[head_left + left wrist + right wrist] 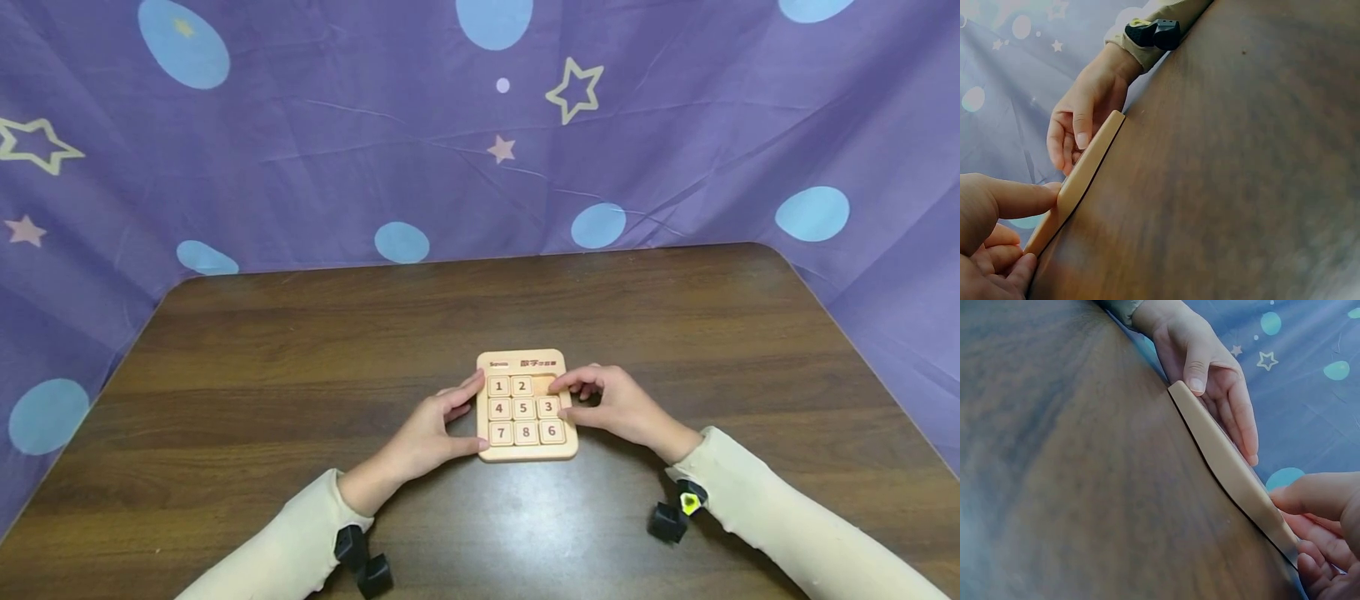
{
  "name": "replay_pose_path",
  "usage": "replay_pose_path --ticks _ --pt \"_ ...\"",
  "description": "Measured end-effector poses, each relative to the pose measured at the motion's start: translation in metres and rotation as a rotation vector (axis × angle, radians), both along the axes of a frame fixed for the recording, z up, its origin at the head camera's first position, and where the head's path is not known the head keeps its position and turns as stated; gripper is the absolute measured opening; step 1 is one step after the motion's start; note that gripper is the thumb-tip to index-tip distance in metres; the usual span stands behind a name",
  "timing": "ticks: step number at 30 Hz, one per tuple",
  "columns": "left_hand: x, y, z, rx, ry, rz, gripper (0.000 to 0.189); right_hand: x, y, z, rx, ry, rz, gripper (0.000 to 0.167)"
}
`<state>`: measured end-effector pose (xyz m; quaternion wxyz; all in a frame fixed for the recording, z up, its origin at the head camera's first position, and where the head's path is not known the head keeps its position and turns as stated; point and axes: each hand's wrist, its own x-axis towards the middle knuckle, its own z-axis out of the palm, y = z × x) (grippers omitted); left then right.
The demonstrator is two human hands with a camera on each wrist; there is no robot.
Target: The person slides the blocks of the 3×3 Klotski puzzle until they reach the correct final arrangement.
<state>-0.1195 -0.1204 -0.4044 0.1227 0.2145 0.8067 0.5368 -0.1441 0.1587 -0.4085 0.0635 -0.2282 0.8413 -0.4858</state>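
Observation:
A pale wooden number slide puzzle lies flat on the table, with tiles 1 and 2 in its top row, 4, 5, 3 in the middle and 7, 8, 6 at the bottom. The top right slot shows bare wood. My left hand holds the puzzle's left side, thumb by the lower corner and fingers farther up. On the other side, my right hand touches tile 3 with its thumb, while the index fingertip reaches over the bare slot. Both wrist views show the puzzle's side edge between the two hands.
The brown wooden table extends around the puzzle. A purple curtain with stars and blue dots hangs behind its far edge. Small black cameras are strapped at both sleeve cuffs, one on the right sleeve.

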Motion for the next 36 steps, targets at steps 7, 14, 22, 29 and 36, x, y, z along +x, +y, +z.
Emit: replay_pose_path --ticks 7,14,22,29,36 --pt "0.0011 -0.0006 0.0015 -0.005 -0.002 -0.001 0.078 0.0006 -0.0003 0.0009 0.000 0.003 0.018 0.027" --pt "0.0013 0.0000 0.0029 -0.012 0.001 0.001 0.077 -0.0005 0.0003 -0.0002 0.019 0.029 0.018 0.026" --pt "0.0008 0.0002 0.0020 -0.019 0.005 0.003 0.078 -0.0029 -0.0011 -0.0008 0.039 0.027 0.013 0.026" --pt "0.0011 -0.0007 0.0017 -0.013 0.002 0.003 0.078 -0.0039 -0.0039 0.0008 0.042 0.035 0.002 0.025" --pt "0.0002 -0.0004 0.0019 -0.011 -0.001 0.002 0.078 -0.0057 -0.0042 -0.0012 0.037 0.038 -0.014 0.026"
